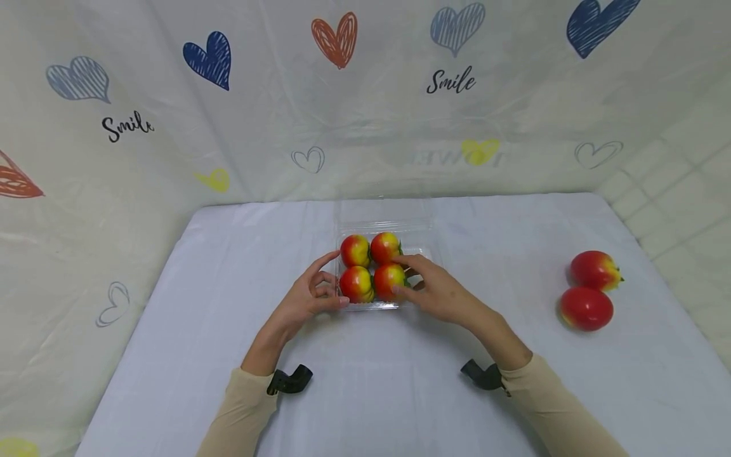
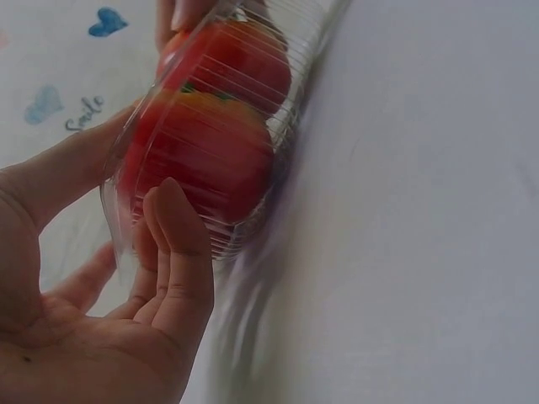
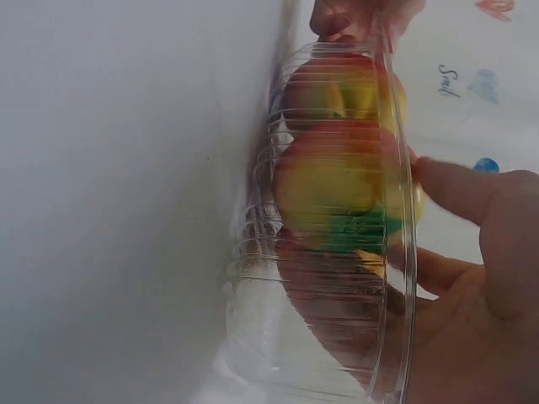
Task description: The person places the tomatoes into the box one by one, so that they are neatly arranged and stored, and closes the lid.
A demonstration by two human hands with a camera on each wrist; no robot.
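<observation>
A clear plastic clamshell box (image 1: 368,306) sits at the middle of the table and holds several round red-and-yellow fruits with green leafy ends. My left hand (image 1: 311,295) holds the box's left side, its thumb at the front corner and its index finger farther back. In the left wrist view, fingers lie against the ribbed wall beside a red fruit (image 2: 202,151). My right hand (image 1: 442,292) has its thumb and fingertips around the front right fruit (image 1: 388,280). The right wrist view shows that fruit (image 3: 328,185) through the wall, with some fingertips hidden.
The box's transparent lid (image 1: 385,212) is folded open toward the back. Two more red fruits (image 1: 594,270) lie close together on the right of the white-covered table (image 1: 371,393). A curtain (image 1: 377,108) printed with hearts hangs behind the table.
</observation>
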